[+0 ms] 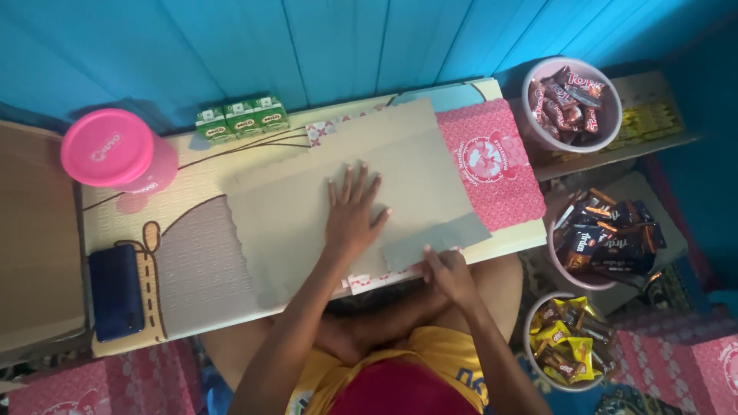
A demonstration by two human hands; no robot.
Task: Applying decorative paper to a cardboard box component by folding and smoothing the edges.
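Flat grey-brown cardboard sheet [307, 207], scalloped edge; left hand [352, 215] spread open on it, right hand [448, 273] pinching its flap.

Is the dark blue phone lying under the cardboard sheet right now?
No. The phone lies uncovered at the table's left end, apart from the cardboard sheet that the left hand presses flat.

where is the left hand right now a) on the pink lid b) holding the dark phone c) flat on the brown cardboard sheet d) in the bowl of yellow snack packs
c: the left hand lies spread, palm down, on the cardboard sheet in the middle of the low table, while the right hand pinches the sheet's near edge by the grey flap.
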